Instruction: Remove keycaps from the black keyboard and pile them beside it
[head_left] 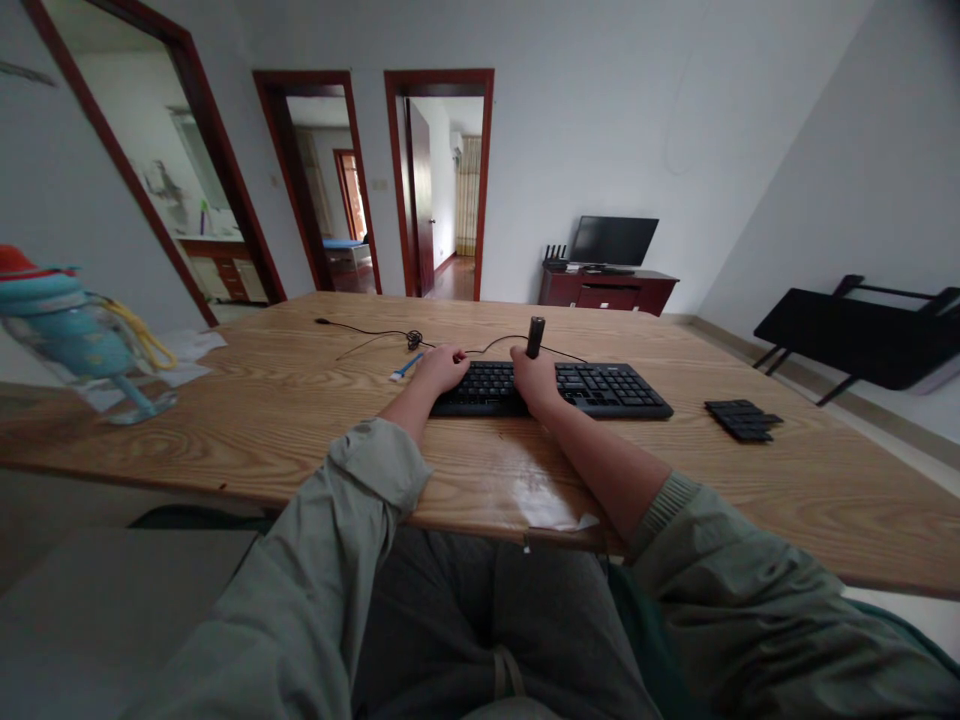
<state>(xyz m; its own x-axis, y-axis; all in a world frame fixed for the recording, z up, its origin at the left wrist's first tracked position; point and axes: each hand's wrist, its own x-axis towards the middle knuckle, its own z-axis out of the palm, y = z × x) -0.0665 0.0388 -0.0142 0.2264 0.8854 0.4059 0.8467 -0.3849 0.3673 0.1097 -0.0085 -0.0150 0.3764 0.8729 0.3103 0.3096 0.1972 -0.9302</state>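
Observation:
A black computer keyboard [619, 391] lies flat on the wooden table in front of me. My left hand [445, 369] is closed at its left end, fingers curled against the far corner and partly hidden. My right hand [535, 378] is wrapped round a black cylindrical handle [535, 336] that stands upright over the middle of the keyboard; its lower end is hidden by the hand. Just beyond my left hand lies a small blue-and-white brush [407, 366]. To the right of the keyboard sits a group of small black pieces [742, 419], which look like loose keycaps.
A black cable [367, 328] with a knot runs along the table [300, 390] behind the keyboard. A blue bottle with a red lid [67, 320] stands at the left, near some papers [191, 350]. Clear film [562, 515] lies at the front edge.

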